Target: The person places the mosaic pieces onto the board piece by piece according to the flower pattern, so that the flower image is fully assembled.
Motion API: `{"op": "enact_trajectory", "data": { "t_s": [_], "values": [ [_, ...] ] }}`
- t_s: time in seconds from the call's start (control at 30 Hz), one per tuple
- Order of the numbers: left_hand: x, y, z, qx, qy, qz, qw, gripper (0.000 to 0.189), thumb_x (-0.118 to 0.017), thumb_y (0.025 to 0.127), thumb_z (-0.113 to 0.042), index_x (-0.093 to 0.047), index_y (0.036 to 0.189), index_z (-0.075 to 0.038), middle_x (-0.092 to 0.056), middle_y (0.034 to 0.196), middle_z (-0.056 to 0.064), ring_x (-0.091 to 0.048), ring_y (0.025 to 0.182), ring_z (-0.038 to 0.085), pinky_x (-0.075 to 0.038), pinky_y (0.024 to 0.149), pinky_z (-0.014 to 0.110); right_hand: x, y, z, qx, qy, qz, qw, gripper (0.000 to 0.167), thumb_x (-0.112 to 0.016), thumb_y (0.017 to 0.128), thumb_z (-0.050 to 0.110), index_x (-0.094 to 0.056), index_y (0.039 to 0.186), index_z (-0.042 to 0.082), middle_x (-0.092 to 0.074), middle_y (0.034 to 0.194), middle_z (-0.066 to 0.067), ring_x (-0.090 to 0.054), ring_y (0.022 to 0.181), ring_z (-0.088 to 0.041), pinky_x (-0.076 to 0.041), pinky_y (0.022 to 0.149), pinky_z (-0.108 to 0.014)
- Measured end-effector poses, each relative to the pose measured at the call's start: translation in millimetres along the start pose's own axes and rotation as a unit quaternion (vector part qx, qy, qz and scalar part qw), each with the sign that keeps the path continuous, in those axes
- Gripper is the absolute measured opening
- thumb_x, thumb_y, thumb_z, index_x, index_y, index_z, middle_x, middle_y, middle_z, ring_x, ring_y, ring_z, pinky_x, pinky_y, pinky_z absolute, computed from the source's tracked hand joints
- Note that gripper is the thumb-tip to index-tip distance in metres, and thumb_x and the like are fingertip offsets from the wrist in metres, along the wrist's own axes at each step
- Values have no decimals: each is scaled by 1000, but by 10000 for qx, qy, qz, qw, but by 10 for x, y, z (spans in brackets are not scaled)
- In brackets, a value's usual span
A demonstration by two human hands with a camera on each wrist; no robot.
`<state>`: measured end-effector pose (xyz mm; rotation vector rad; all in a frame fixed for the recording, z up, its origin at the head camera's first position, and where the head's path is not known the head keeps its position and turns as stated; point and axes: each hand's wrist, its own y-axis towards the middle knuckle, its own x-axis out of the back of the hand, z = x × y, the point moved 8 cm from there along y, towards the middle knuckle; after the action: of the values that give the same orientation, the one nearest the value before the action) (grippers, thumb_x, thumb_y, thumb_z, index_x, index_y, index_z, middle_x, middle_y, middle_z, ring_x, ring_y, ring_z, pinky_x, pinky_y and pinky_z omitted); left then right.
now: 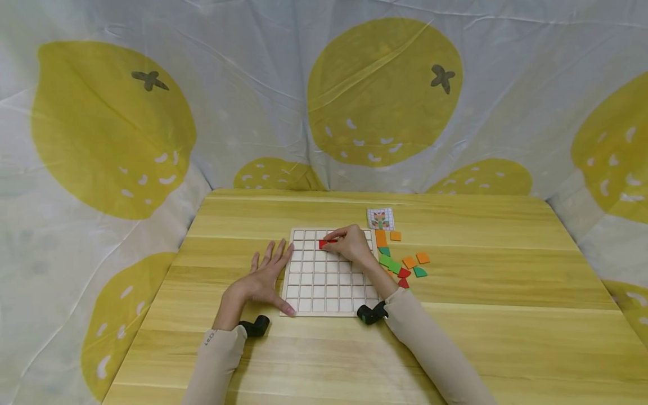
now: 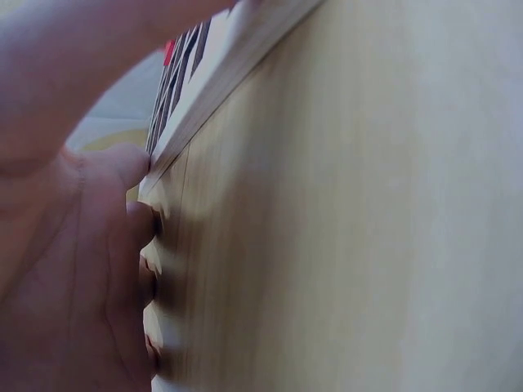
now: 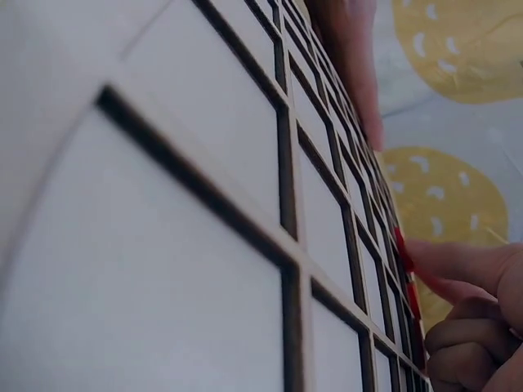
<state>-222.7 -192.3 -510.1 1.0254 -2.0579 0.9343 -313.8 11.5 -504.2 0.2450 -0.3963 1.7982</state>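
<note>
A pale wooden grid board (image 1: 319, 291) lies on the table, with rows of square white cells. My left hand (image 1: 263, 283) spreads along the board's left side, its thumb on the lower left corner and its index fingertip at the left edge. Over the upper part of the grid, my right hand (image 1: 351, 243) pinches a small red tile (image 1: 322, 244) between thumb and index finger, at a cell. More red shows just under these fingers. The right wrist view shows the index fingertip against the red tile (image 3: 404, 249), the other fingers curled in.
A small picture card (image 1: 381, 219) with a flower pattern lies beyond the board's upper right corner. Loose tiles lie right of the board: orange tiles (image 1: 422, 257), light green tiles (image 1: 390, 263), dark green quarter-rounds (image 1: 420, 272) and red pieces (image 1: 403, 283). A lemon-print cloth (image 1: 263, 112) hangs behind the table.
</note>
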Motion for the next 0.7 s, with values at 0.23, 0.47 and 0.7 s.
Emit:
{"op": "enact_trajectory", "data": {
  "t_s": [0.23,0.47,0.7],
  "values": [
    [-7,4,6,20,4,18,10000,156,-98,58,-54,5,167,-12,20,173,17,24,158,43,15,121,73,-17,3,0,50,49,-38,10000,12,-87,83,9,-84,94,6,-67,74,-5,-37,51,-9,-30,50,-21],
    [-7,9,-2,-5,1,5,10000,156,-98,58,-55,6,167,-12,20,173,17,24,158,44,16,121,72,-45,11,8,102,-143,-149,9997,10,-89,81,11,-84,89,7,-71,81,-6,-40,52,-11,-33,51,-23],
    [-4,3,0,-8,17,21,10000,155,-98,59,-55,6,167,-11,20,173,17,23,158,44,15,121,72,-64,17,21,5,-283,-40,9996,10,-88,81,12,-83,89,8,-72,88,-8,-43,61,-14,-36,54,-24]
  ]
}}
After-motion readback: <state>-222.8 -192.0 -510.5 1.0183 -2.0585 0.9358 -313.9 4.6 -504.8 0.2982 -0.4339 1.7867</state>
